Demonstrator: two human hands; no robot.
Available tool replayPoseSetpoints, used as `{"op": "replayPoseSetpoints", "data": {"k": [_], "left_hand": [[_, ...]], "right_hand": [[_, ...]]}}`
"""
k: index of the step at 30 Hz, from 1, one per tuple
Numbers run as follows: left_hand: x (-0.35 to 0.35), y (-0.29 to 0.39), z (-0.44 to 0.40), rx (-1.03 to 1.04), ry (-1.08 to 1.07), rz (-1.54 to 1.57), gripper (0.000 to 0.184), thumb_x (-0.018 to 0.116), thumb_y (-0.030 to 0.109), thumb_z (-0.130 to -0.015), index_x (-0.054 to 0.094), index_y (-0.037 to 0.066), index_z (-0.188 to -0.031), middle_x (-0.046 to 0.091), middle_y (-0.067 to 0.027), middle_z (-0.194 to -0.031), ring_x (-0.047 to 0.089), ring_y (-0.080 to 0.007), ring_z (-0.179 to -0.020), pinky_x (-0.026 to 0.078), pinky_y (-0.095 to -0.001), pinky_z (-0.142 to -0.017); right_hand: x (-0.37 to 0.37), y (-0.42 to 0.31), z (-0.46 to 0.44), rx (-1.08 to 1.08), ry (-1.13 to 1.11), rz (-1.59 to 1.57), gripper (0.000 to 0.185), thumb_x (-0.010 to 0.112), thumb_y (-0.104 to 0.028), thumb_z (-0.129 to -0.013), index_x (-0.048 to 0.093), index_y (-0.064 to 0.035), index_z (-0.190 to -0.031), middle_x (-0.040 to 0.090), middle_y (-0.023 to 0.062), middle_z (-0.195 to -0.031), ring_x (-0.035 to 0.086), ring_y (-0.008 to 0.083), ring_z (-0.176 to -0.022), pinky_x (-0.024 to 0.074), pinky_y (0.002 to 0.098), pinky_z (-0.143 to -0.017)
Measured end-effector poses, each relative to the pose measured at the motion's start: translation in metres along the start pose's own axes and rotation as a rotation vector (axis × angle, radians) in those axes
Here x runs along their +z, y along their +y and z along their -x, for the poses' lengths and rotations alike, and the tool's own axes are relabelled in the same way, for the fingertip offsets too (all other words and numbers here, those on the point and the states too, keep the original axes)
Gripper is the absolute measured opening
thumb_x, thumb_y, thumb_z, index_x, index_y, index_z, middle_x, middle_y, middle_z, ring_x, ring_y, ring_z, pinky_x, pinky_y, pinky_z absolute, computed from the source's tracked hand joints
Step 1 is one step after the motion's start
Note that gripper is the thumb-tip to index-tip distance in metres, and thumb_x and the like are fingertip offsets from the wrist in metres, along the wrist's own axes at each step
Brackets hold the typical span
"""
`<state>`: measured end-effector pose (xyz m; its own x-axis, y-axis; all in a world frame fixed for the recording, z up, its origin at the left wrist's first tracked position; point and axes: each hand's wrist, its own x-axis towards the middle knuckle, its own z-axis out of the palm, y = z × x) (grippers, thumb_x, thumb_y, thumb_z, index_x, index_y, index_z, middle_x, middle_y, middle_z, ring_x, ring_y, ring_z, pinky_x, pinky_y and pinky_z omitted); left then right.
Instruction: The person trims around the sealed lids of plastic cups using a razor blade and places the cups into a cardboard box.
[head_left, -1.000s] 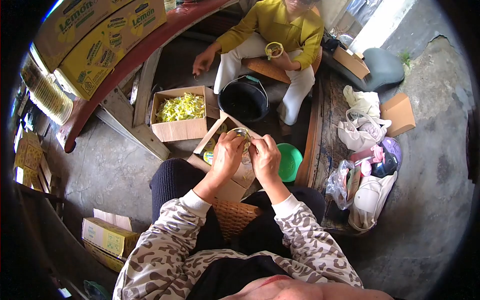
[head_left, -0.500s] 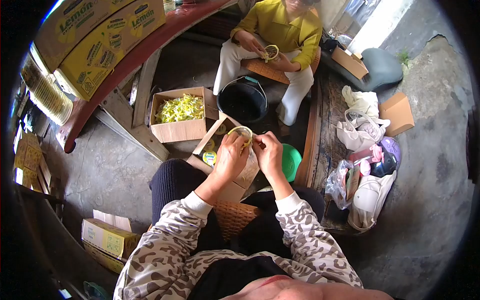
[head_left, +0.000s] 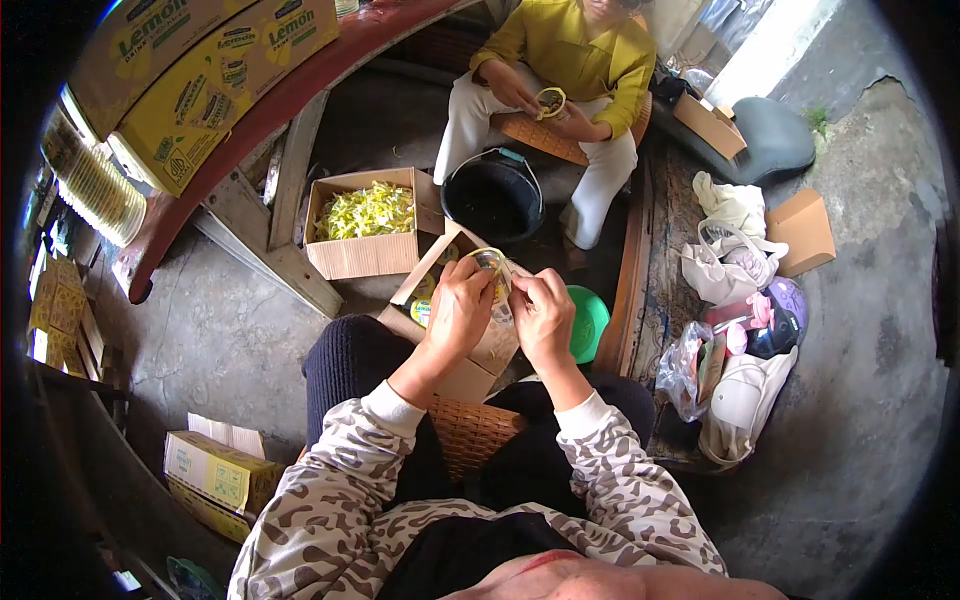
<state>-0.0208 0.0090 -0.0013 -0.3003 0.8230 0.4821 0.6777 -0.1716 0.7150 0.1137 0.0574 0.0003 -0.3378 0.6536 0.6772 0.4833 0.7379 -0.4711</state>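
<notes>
Above my lap, a clear plastic cup with a yellow rim [head_left: 490, 256] is held between my two hands. My left hand [head_left: 460, 308] is closed round its left side, fingertips at the rim. The fingers of my right hand [head_left: 544, 316] pinch together at the right edge of the cup; whether they grip a strip of the rim is too small to tell. Under my hands stands an open cardboard box [head_left: 464, 382] with yellow lemon-labelled cups in it, partly hidden. A green bowl [head_left: 588, 325] is just right of my right hand.
Yellow and white strips fill a cardboard box [head_left: 362, 256] ahead on the left. Beside it is a black bucket [head_left: 492, 202]. Opposite, a person in a yellow shirt [head_left: 570, 50] holds a similar yellow-rimmed cup [head_left: 550, 102]. Bags [head_left: 735, 270] lie to the right; lemon drink cartons [head_left: 215, 85] stand upper left.
My hands stay around the cup, and its rim sits slightly lower between my fingers. The other person's cup has tilted and moved a little. The whole view has shifted slightly.
</notes>
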Motion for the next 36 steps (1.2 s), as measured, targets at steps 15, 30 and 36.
{"op": "replayPoseSetpoints", "data": {"k": [15, 30, 36], "left_hand": [[0.003, 0.003, 0.003, 0.079, -0.022, 0.029, 0.016, 0.068, 0.001, -0.081, 0.071, -0.001, -0.097, 0.062, -0.0146, -0.089, 0.06, -0.0338, -0.087, 0.05, -0.0428, -0.075], [0.002, 0.008, 0.005, 0.112, -0.103, 0.06, 0.016, 0.067, 0.0, -0.081, 0.071, -0.001, -0.097, 0.063, -0.0136, -0.091, 0.06, -0.0335, -0.089, 0.051, -0.0414, -0.078], [0.001, 0.0, 0.001, 0.055, -0.089, 0.115, 0.016, 0.066, 0.002, -0.084, 0.071, -0.002, -0.099, 0.064, -0.0138, -0.091, 0.062, -0.032, -0.087, 0.05, -0.0385, -0.077]], "right_hand": [[0.004, 0.014, 0.0, 0.195, 0.051, -0.189, 0.013, 0.072, 0.005, -0.079, 0.066, -0.0014, -0.088, 0.06, 0.0094, -0.077, 0.065, 0.0227, -0.063, 0.0507, 0.0316, -0.056], [0.001, 0.021, -0.004, 0.255, 0.006, -0.187, 0.009, 0.073, 0.004, -0.079, 0.066, 0.0006, -0.082, 0.061, 0.0113, -0.078, 0.065, 0.0248, -0.065, 0.051, 0.0333, -0.057], [-0.006, 0.021, -0.008, 0.266, 0.049, -0.226, 0.012, 0.07, 0.009, -0.079, 0.068, 0.002, -0.088, 0.062, 0.0096, -0.08, 0.065, 0.0164, -0.063, 0.0506, 0.0279, -0.056]]}}
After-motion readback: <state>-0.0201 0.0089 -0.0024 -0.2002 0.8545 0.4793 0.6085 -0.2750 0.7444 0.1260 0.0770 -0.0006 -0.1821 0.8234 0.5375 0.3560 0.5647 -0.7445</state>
